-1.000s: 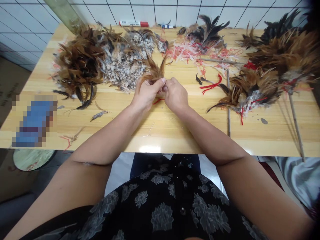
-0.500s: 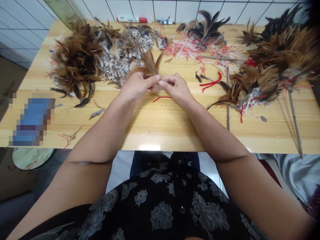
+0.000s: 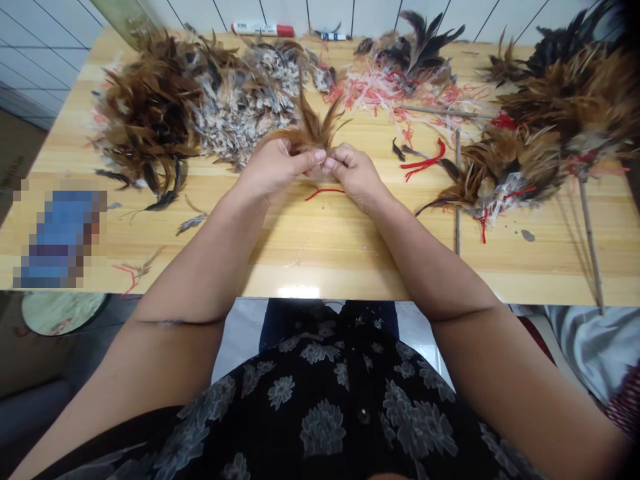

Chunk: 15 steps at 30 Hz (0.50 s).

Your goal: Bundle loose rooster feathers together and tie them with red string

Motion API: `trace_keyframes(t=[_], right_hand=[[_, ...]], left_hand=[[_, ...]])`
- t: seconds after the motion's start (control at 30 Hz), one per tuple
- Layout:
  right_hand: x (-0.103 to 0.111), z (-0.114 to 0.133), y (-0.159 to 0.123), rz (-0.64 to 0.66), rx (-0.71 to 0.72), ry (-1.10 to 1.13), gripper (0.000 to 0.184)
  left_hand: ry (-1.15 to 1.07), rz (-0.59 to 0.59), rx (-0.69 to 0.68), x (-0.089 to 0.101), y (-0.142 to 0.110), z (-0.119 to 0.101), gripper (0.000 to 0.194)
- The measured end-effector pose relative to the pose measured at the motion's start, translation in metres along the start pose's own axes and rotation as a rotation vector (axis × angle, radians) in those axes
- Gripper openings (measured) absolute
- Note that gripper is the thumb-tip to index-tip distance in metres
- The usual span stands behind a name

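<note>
Two hands [image 3: 270,167] [image 3: 360,177] meet at a brown feather bunch's [image 3: 316,127] base.

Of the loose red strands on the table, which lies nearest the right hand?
The thin red strand running up to the right hand; the thicker red bunch lies apart, farther right.

Your bench [image 3: 350,267] reads as smooth, glossy wood. The feather tuft [image 3: 315,123] you're pinching looks silky; grey-white pile [image 3: 245,123], matt and fluffy. Sticks [image 3: 590,247]: rough wood. Red-capped marker [image 3: 255,29]: smooth plastic.
</note>
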State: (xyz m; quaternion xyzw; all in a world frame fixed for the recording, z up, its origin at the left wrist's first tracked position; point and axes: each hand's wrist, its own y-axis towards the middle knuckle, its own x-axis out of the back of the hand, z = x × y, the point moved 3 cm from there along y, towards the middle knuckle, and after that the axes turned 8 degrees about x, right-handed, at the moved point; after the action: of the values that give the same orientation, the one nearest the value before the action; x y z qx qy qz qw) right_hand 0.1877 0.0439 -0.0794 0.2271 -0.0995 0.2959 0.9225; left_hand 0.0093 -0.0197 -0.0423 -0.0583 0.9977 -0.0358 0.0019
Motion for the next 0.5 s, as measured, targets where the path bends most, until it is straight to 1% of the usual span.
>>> trace_keyframes(t=[0.07, 0.13, 0.23, 0.3, 0.37, 0.43, 0.5], right_hand=[[0.002, -0.003, 0.001, -0.042, 0.003, 0.04, 0.05], [0.006, -0.008, 0.003, -0.082, -0.011, 0.09, 0.057], [0.012, -0.023, 0.004, -0.133, -0.059, 0.134, 0.057], [0.014, -0.033, 0.006, -0.159, -0.097, 0.136, 0.052], [0.015, -0.04, 0.007, -0.175, -0.12, 0.133, 0.047], [0.014, -0.041, 0.007, -0.183, -0.116, 0.131, 0.046], [0.012, -0.037, 0.005, -0.186, -0.088, 0.119, 0.047]], left_hand=[[0.054, -0.034, -0.02, 0.007, 0.001, -0.005, 0.044], [0.147, -0.067, -0.042, 0.015, 0.001, -0.009, 0.038], [0.28, -0.032, -0.027, 0.021, -0.001, -0.008, 0.036], [0.333, 0.027, 0.018, 0.017, -0.005, -0.005, 0.037], [0.383, 0.075, 0.037, 0.008, -0.008, -0.003, 0.037], [0.448, 0.094, 0.013, -0.001, -0.011, -0.002, 0.038], [0.515, 0.105, -0.027, -0.008, -0.011, -0.003, 0.037]])
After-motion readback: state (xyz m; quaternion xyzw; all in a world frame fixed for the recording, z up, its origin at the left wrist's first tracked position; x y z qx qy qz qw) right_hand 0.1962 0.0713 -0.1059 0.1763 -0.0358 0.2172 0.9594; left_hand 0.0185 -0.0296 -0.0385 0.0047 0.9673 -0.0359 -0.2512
